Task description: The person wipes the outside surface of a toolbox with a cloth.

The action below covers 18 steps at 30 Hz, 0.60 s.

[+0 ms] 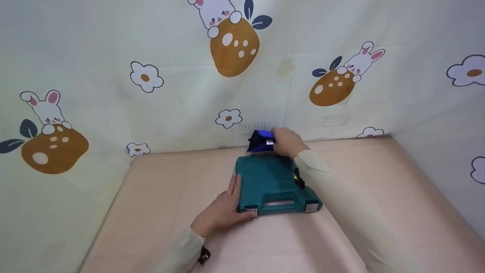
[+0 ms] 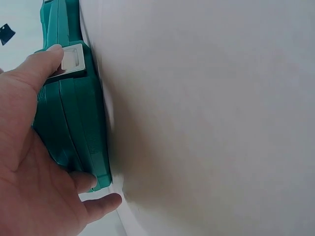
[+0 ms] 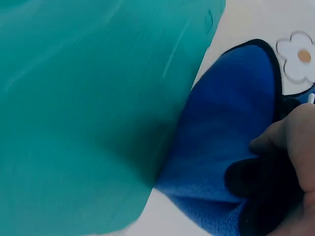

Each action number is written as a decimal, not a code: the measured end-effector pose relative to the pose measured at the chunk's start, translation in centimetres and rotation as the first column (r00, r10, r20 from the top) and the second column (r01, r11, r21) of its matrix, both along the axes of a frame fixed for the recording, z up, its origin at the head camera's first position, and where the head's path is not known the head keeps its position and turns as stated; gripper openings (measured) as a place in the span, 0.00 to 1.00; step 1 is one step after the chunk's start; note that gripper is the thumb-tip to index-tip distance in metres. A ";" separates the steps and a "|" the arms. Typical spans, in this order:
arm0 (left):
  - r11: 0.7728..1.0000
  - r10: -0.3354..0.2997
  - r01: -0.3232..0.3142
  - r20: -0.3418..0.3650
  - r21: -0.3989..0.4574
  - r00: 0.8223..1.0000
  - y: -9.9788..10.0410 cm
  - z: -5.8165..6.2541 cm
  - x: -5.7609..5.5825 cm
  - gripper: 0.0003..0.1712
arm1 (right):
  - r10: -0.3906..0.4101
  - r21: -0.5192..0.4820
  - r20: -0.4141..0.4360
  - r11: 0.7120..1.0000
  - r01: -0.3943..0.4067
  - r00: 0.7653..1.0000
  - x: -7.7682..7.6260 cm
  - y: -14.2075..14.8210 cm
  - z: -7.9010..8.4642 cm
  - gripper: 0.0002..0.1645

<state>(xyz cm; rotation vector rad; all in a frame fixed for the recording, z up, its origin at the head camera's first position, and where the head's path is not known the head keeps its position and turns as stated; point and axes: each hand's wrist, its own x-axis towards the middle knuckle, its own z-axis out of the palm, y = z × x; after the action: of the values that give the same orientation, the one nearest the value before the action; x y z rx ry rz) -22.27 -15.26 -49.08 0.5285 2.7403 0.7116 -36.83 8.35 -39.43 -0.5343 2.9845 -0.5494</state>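
A green hard plastic carrying case lies flat, its handle and two pale latches toward me. My left hand rests against the case's left side with fingers extended. Its thumb touches the near-left latch. Just beyond the case's far edge, my right hand grips a blue fabric item with black edging. In the right wrist view, the blue fabric is bent beside the case, and the thumb presses on it. Its exact kind cannot be told, and some right fingers are hidden.
The pale pinkish surface extends around the case. Behind it rises a white cloth backdrop printed with rabbits and flowers, with more of it on both sides. A black strap shows at my left wrist.
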 end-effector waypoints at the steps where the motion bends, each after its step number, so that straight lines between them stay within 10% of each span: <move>1: 1.000 0.000 0.000 0.005 0.000 1.000 0.0 0.0 0.0 0.73 | 0.008 0.014 0.003 1.000 -0.008 1.000 0.0 -0.5 -0.2 0.16; 18: 1.000 -0.017 0.017 0.021 0.002 1.000 -0.1 0.3 -0.3 0.73 | 0.099 0.082 0.046 0.991 -0.103 0.994 -0.2 -6.8 -4.1 0.18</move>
<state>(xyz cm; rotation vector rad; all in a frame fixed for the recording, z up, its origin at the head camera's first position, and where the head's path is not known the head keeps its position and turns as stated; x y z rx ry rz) -22.56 -15.41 -48.80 0.5410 2.7124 0.7120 -37.07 1.55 -43.53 -0.6539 2.9068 -0.4187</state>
